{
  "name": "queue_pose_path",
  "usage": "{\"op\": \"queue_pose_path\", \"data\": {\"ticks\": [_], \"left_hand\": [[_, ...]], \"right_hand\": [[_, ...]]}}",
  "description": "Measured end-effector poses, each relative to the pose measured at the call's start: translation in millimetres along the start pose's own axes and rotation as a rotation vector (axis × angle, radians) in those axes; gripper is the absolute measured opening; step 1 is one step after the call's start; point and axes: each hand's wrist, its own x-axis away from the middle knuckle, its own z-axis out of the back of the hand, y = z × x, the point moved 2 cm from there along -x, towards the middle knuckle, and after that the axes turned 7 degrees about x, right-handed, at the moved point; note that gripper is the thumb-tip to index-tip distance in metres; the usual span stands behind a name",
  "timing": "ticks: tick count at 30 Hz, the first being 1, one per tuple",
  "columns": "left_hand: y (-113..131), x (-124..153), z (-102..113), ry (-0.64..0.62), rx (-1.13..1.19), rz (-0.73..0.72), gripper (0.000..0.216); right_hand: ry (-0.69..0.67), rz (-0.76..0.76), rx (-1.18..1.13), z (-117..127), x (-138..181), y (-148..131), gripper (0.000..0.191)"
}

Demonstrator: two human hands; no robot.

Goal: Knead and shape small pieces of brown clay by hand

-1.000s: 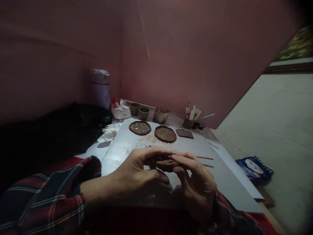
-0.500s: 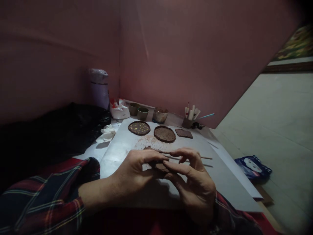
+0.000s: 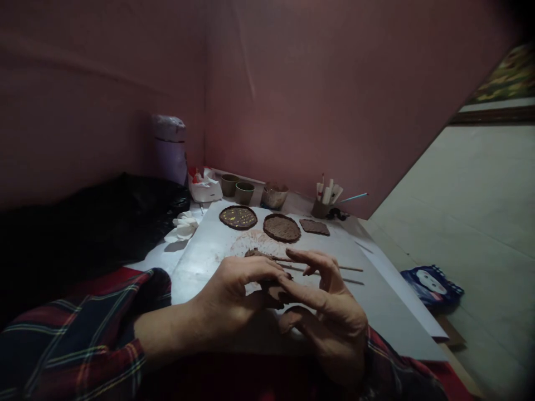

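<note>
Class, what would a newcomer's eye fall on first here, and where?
Probably, low in the middle, the left hand holding a brown lump, with the right hand close against it. Beyond them, a yellow-flecked disc and a plain brown disc lie side by side on the pale board. A tall purple container stands at back left.

Between the left hand (image 3: 234,287) and right hand (image 3: 334,312) sits a clay piece (image 3: 276,292), before two sticks (image 3: 353,269). Behind, left to right, lie a disc (image 3: 238,218), a second disc (image 3: 282,229) and a slab (image 3: 314,227); farther back, two cups (image 3: 244,194), a jar (image 3: 275,197) and a holder (image 3: 320,210) (tools (image 3: 326,193) inside).
</note>
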Motion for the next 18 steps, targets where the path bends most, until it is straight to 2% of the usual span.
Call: {"op": "queue_pose_path", "data": {"ticks": [6,9,11,14,18], "left_hand": [[-4.2,2.4,-2.3,-0.056,-0.066,-0.023,0.013],[-2.5,2.0,-2.3,-0.023,-0.046,-0.042,0.016],[-0.5,1.3,-2.1,-0.001,0.028,-0.040,0.018],[1.0,0.9,-2.4,0.018,0.260,0.056,0.014],[-2.0,2.9,-3.3,0.079,0.546,0.277,0.013]], "right_hand": [[-0.029,0.028,0.057,-1.8,2.6,-6.0,0.032],[-0.013,0.019,0.034,-0.4,3.4,-5.8,0.024],[0.003,0.014,0.002,-0.1,2.9,-4.9,0.028],[0.039,-0.024,-0.048,-1.2,1.7,-2.2,0.048],[0.050,-0.063,-0.063,-2.3,1.0,1.5,0.046]]}}
